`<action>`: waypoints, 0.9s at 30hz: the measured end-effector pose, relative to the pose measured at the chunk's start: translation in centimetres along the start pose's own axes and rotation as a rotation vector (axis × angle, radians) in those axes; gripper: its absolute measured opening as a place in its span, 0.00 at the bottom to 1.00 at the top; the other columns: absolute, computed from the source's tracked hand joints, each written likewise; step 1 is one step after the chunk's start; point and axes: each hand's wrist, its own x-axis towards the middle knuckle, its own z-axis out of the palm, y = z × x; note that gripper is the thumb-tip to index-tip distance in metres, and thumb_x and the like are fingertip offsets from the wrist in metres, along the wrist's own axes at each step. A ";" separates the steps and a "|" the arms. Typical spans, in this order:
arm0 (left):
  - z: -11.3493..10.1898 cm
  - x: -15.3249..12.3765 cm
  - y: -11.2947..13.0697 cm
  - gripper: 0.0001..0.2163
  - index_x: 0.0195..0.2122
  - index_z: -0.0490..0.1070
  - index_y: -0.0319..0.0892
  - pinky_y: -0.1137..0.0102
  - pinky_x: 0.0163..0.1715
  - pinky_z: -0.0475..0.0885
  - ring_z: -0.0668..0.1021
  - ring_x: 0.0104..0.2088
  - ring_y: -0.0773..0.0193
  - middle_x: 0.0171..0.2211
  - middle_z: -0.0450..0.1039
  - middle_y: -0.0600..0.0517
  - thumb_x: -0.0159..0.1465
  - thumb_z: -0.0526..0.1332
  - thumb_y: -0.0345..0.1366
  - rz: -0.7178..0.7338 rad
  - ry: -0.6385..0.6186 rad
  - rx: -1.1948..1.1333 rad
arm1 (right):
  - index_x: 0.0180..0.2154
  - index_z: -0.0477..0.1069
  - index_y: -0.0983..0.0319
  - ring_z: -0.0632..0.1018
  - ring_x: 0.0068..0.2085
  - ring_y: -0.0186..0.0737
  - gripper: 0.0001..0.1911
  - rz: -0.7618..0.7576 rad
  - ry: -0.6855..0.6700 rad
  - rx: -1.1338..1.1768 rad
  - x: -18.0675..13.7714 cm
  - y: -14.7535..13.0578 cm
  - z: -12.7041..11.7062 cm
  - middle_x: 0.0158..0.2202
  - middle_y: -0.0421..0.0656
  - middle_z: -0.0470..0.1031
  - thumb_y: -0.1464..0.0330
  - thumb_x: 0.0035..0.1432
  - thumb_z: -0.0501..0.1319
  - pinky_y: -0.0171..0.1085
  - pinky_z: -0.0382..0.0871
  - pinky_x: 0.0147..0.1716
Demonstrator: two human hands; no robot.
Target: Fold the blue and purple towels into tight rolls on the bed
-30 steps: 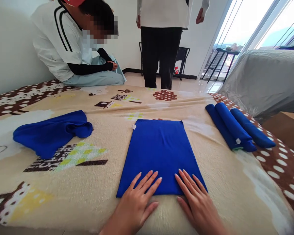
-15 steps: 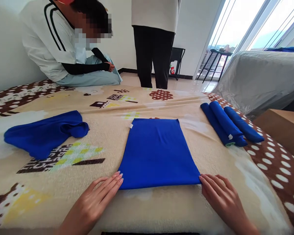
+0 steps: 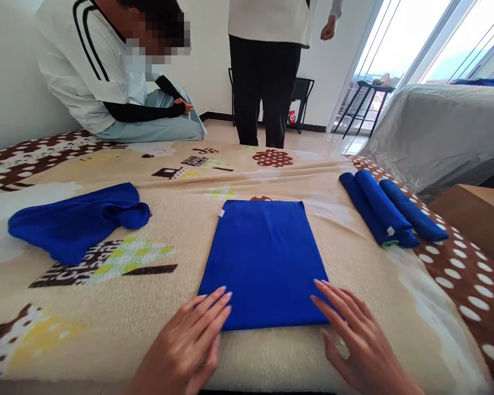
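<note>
We see the blue cloth (image 3: 263, 258) spread flat on the blanket (image 3: 271, 359), directly in front of us, its near edge toward our body and its far side looking narrower. A few faint creases run through its upper half, and a small white tag (image 3: 220, 213) sticks out at its far left corner.

Our left hand (image 3: 185, 340) is at the near left corner, fingers stretched out and close together, their tips over the cloth. Our right hand (image 3: 356, 337) is at the near right corner, fingers likewise extended over it, with the thumb held apart, nearer to us than the cloth's edge. Both hands are unclenched and grip nothing; we cannot tell how firmly, if at all, the fingertips press on the fabric.

To the left, well apart from the cloth, a crumpled blue towel (image 3: 74, 222) lies on the blanket with one end curled over. To the right, three blue rolls (image 3: 383, 202) lie side by side at a slant, near the blanket's brown, white-dotted border (image 3: 463, 291). The middle one bears a white label (image 3: 390, 231), and a bit of green shows at the near end of the leftmost.

Beyond, a person (image 3: 86, 77) sits at the far left of the blanket, hands together, and another (image 3: 267, 82) stands behind its far edge, in black trousers.
</note>
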 end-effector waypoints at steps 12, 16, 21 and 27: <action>1.8 -5.9 -3.5 0.24 0.66 0.63 0.40 0.62 0.65 0.62 0.71 0.63 0.58 0.62 0.71 0.46 0.67 0.58 0.30 -0.032 -0.067 0.005 | 0.66 0.61 0.64 0.67 0.66 0.42 0.29 -0.079 -0.058 0.073 -5.7 4.1 2.9 0.65 0.47 0.66 0.73 0.65 0.58 0.44 0.64 0.64; 0.1 -5.1 -3.4 0.17 0.56 0.73 0.42 0.62 0.60 0.67 0.79 0.55 0.58 0.51 0.80 0.49 0.66 0.60 0.28 0.007 -0.015 -0.026 | 0.56 0.71 0.62 0.75 0.59 0.45 0.19 -0.047 0.033 0.094 -4.9 3.7 1.9 0.56 0.47 0.76 0.70 0.63 0.62 0.47 0.68 0.58; 1.2 6.2 -2.1 0.17 0.59 0.70 0.42 0.60 0.60 0.67 0.76 0.59 0.59 0.57 0.76 0.48 0.70 0.54 0.32 -0.111 -0.051 -0.201 | 0.47 0.76 0.61 0.75 0.58 0.40 0.12 0.053 -0.007 0.299 6.1 0.9 3.1 0.53 0.45 0.78 0.69 0.67 0.55 0.43 0.66 0.60; 9.7 17.0 -6.8 0.24 0.70 0.56 0.45 0.62 0.68 0.55 0.58 0.71 0.64 0.71 0.54 0.50 0.74 0.44 0.38 -0.277 -0.250 -0.230 | 0.64 0.65 0.61 0.61 0.69 0.39 0.25 0.143 -0.230 0.288 18.8 3.4 10.2 0.68 0.45 0.61 0.65 0.67 0.55 0.43 0.50 0.70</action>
